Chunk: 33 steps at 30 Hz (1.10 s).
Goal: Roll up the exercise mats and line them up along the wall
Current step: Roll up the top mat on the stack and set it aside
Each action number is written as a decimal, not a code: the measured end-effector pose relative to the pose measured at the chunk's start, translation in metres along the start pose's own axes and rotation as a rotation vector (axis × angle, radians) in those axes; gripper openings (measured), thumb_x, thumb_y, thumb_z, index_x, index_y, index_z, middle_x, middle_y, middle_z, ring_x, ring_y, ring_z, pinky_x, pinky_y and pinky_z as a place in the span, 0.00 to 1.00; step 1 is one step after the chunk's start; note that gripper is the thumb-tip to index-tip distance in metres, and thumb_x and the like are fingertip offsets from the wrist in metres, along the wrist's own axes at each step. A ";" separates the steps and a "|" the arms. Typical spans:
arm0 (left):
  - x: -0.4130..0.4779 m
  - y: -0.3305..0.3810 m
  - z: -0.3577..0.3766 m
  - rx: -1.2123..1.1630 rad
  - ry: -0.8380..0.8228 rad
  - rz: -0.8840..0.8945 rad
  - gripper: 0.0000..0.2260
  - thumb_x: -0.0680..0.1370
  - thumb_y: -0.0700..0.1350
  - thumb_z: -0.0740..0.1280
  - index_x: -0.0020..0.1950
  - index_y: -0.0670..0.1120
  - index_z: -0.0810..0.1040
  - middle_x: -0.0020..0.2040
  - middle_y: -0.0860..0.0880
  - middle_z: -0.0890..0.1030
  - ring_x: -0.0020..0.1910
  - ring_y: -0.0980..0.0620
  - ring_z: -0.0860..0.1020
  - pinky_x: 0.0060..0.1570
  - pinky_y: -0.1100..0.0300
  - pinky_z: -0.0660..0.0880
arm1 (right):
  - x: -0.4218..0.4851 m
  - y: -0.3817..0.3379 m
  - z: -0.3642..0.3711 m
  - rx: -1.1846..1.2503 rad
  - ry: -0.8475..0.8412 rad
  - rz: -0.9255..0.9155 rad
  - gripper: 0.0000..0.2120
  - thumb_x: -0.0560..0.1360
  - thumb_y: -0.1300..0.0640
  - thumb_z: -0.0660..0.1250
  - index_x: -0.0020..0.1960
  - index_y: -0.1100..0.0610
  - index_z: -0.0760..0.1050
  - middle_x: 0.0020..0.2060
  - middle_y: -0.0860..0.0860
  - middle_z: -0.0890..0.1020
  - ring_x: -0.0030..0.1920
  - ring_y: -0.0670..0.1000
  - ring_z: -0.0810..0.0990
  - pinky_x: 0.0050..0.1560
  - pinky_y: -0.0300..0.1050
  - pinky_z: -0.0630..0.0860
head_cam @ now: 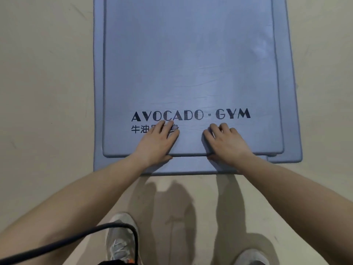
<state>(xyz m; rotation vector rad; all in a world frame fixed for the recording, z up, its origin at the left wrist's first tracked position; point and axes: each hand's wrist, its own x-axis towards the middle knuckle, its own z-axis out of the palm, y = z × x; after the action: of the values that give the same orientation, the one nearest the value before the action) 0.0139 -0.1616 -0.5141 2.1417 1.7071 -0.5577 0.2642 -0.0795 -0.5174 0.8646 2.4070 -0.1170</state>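
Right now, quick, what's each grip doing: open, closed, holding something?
left grip: holds the near edge of the top mat, thumb underneath.
right grip: holds that same edge, thumb underneath.

**At the near edge**

The left grip (156, 143) and right grip (228, 143) pinch the near edge of the top mat (189, 64) (printed AVOCADO · GYM), fingers above, thumbs beneath. It lies on a lower mat (98, 92) on the floor (47, 83).
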 end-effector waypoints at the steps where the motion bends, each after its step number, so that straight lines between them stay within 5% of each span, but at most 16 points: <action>1: -0.001 -0.001 -0.001 0.008 0.033 0.038 0.35 0.69 0.58 0.77 0.70 0.45 0.71 0.75 0.40 0.69 0.72 0.36 0.68 0.54 0.44 0.79 | 0.001 0.003 -0.003 -0.019 0.008 -0.035 0.35 0.66 0.37 0.76 0.61 0.61 0.75 0.55 0.59 0.77 0.47 0.62 0.76 0.37 0.51 0.71; 3: -0.008 -0.007 -0.003 -0.030 0.123 0.128 0.24 0.71 0.57 0.74 0.61 0.44 0.77 0.67 0.40 0.77 0.65 0.37 0.77 0.39 0.46 0.83 | -0.003 0.007 -0.009 0.012 0.046 -0.095 0.29 0.69 0.38 0.71 0.58 0.60 0.76 0.51 0.58 0.78 0.44 0.62 0.77 0.32 0.48 0.68; 7: -0.023 -0.017 -0.024 -0.135 0.307 0.152 0.21 0.82 0.57 0.53 0.58 0.45 0.80 0.55 0.44 0.85 0.48 0.41 0.84 0.35 0.50 0.81 | -0.014 0.024 -0.027 0.144 0.234 -0.141 0.24 0.77 0.41 0.53 0.52 0.57 0.77 0.44 0.56 0.82 0.39 0.61 0.80 0.30 0.48 0.69; 10: -0.013 -0.028 -0.067 -0.176 0.364 -0.046 0.17 0.87 0.52 0.53 0.62 0.46 0.77 0.52 0.43 0.85 0.44 0.38 0.82 0.37 0.51 0.71 | -0.011 0.039 -0.064 0.182 0.535 0.009 0.18 0.83 0.49 0.54 0.47 0.58 0.77 0.34 0.55 0.81 0.30 0.60 0.79 0.33 0.48 0.68; 12: 0.003 -0.042 -0.092 -0.166 0.392 -0.164 0.13 0.87 0.52 0.54 0.61 0.48 0.75 0.51 0.44 0.84 0.45 0.38 0.81 0.38 0.51 0.70 | -0.002 0.036 -0.082 0.127 0.708 0.175 0.07 0.81 0.56 0.64 0.54 0.57 0.78 0.41 0.56 0.82 0.37 0.61 0.78 0.45 0.53 0.68; 15: 0.028 -0.055 -0.114 -0.079 0.498 -0.278 0.12 0.86 0.54 0.58 0.59 0.49 0.77 0.51 0.45 0.83 0.46 0.39 0.79 0.44 0.49 0.71 | 0.019 0.027 -0.083 0.129 0.881 0.306 0.26 0.63 0.70 0.70 0.59 0.56 0.79 0.47 0.56 0.79 0.42 0.61 0.76 0.50 0.55 0.61; 18: 0.057 -0.053 -0.110 -0.013 0.637 -0.329 0.06 0.80 0.46 0.72 0.55 0.48 0.80 0.51 0.44 0.80 0.48 0.40 0.77 0.48 0.48 0.68 | 0.049 0.037 -0.073 0.165 0.914 0.408 0.29 0.62 0.71 0.68 0.60 0.53 0.80 0.53 0.57 0.79 0.49 0.62 0.76 0.53 0.56 0.60; 21: 0.072 -0.055 -0.091 0.048 0.848 -0.222 0.09 0.76 0.43 0.75 0.55 0.45 0.82 0.52 0.43 0.79 0.48 0.39 0.76 0.50 0.48 0.66 | 0.082 0.063 -0.069 0.217 0.861 0.397 0.21 0.69 0.67 0.71 0.58 0.51 0.81 0.54 0.57 0.78 0.52 0.63 0.74 0.55 0.57 0.61; 24: 0.066 -0.062 -0.060 0.115 0.605 -0.140 0.38 0.74 0.67 0.69 0.74 0.41 0.72 0.69 0.38 0.73 0.70 0.34 0.69 0.72 0.39 0.62 | 0.106 0.079 -0.069 0.304 0.880 0.239 0.08 0.77 0.58 0.68 0.53 0.53 0.83 0.48 0.56 0.79 0.48 0.64 0.76 0.55 0.57 0.68; 27: 0.069 -0.073 -0.051 0.160 0.313 -0.160 0.57 0.66 0.76 0.69 0.83 0.43 0.55 0.79 0.38 0.62 0.79 0.33 0.58 0.78 0.36 0.55 | 0.102 0.081 -0.073 0.259 0.819 0.194 0.20 0.80 0.41 0.61 0.55 0.54 0.83 0.49 0.54 0.81 0.51 0.62 0.78 0.64 0.60 0.64; 30: 0.085 -0.079 -0.054 0.106 0.280 -0.119 0.54 0.66 0.72 0.72 0.83 0.47 0.56 0.77 0.43 0.67 0.75 0.38 0.65 0.77 0.39 0.59 | 0.080 0.082 -0.060 0.101 0.548 0.153 0.48 0.66 0.22 0.63 0.73 0.56 0.71 0.68 0.55 0.76 0.69 0.60 0.72 0.75 0.66 0.52; 33: 0.089 -0.078 -0.055 0.031 0.247 -0.087 0.47 0.67 0.65 0.74 0.81 0.50 0.60 0.72 0.47 0.72 0.67 0.42 0.72 0.69 0.47 0.69 | 0.070 0.082 -0.044 0.028 0.335 0.122 0.60 0.59 0.27 0.76 0.80 0.55 0.59 0.76 0.56 0.68 0.75 0.61 0.65 0.77 0.70 0.50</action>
<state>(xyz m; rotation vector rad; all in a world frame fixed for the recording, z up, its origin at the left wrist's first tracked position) -0.0394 -0.0426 -0.5130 2.2447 1.9401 -0.3556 0.2481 0.0356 -0.5102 1.1167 2.6547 0.0457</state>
